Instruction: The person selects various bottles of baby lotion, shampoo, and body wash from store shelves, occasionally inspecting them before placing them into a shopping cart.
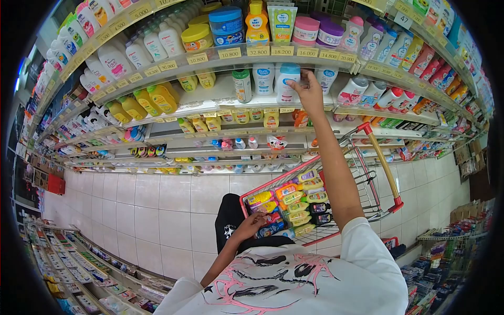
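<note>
My right hand (308,90) is raised to the second shelf and closes its fingers on a white bottle with a light-blue cap (287,83). Similar white bottles (263,79) stand beside it. My left hand (251,226) rests low on the front rim of the red shopping cart (367,173), touching the small yellow and orange bottles (294,202) packed in its basket. Whether that hand grips one of them I cannot tell.
Long store shelves (220,58) with yellow price tags hold lotions, powders and shampoo bottles. White floor tiles (157,210) lie below. Another low shelf (79,268) runs along the lower left, and more goods (441,257) stand at the right.
</note>
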Tool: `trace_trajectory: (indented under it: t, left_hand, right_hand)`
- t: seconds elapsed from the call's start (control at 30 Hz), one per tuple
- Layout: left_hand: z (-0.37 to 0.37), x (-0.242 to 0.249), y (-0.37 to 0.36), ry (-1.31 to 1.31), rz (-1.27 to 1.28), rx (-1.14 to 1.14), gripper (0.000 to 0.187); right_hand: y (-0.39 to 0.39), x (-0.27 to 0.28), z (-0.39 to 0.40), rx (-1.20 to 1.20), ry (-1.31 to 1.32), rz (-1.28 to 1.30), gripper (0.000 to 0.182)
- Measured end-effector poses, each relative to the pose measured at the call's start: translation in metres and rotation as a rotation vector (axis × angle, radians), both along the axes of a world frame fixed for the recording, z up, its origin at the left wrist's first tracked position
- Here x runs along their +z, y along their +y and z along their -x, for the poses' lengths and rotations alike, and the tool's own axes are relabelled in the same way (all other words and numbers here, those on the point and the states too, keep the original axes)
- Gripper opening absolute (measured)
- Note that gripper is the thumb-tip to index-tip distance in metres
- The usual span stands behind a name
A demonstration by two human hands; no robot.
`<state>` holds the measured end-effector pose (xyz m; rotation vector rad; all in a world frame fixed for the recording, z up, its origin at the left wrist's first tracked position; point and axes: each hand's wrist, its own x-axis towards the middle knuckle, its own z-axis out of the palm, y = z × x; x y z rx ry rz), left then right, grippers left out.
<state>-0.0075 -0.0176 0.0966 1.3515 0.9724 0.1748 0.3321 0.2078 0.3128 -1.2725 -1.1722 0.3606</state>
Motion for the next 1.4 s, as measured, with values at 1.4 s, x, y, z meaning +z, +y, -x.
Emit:
trace_trajectory:
  t: [1.4]
  left_hand:
    - [-0.006, -0.006, 0.005, 0.021, -0.062, -0.069, 0.042]
  right_hand:
    - [-0.101, -0.108, 0.0, -0.266, -0.103, 0.042, 0.025]
